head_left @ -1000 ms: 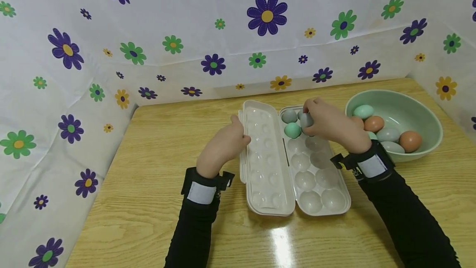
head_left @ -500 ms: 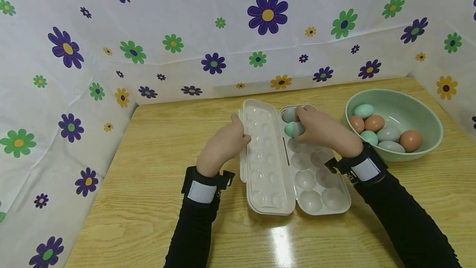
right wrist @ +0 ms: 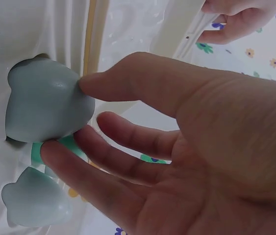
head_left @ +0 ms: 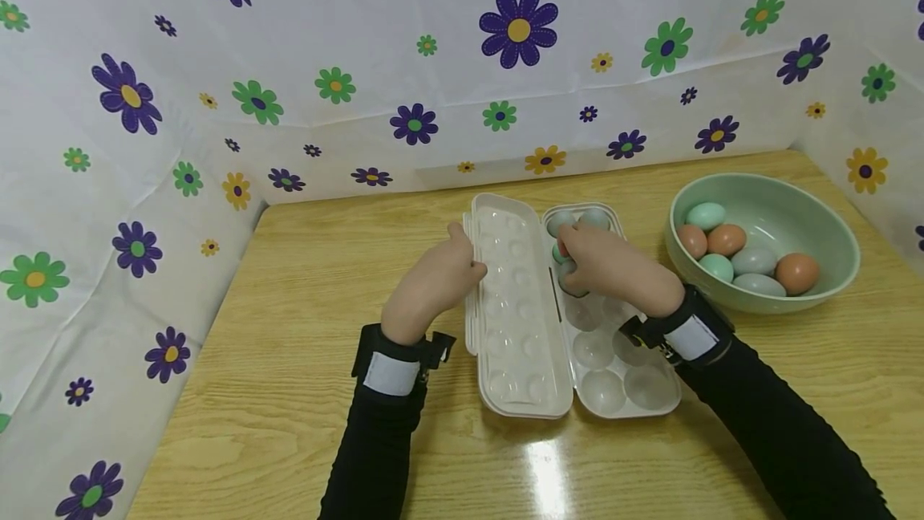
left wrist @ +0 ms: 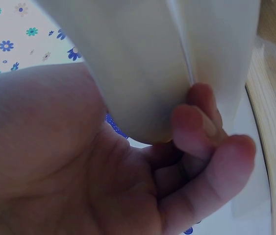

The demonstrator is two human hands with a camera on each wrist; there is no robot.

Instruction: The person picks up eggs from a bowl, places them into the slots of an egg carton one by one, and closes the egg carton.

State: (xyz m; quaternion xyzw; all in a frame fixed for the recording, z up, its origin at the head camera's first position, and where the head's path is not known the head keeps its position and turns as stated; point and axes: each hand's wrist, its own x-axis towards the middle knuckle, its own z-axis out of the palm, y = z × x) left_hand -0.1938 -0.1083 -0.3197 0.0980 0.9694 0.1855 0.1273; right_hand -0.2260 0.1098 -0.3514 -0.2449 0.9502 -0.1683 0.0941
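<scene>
An open white egg carton [head_left: 523,392] stands on the table, its lid on the left and its cupped half on the right. With my left hand [head_left: 436,287] I grip the lid's outer edge [left wrist: 142,93], fingers curled over the rim. My right hand [head_left: 613,263] pinches a grey-blue egg [right wrist: 47,103] between thumb and fingertips, low in a cup of the left column, third row from the back. Two grey eggs [head_left: 594,218] fill the back row. A green egg [head_left: 557,253] sits just behind the pinched one, mostly hidden by my fingers.
A light green bowl [head_left: 830,247] at the right holds several brown, grey and green eggs. The wooden table [head_left: 289,359] ends at a flower-print cloth [head_left: 303,38] that hangs behind and at both sides.
My right hand has moved left and toward me with the grey-blue egg, from the second row to a third-row cup. My left hand has kept its place on the lid.
</scene>
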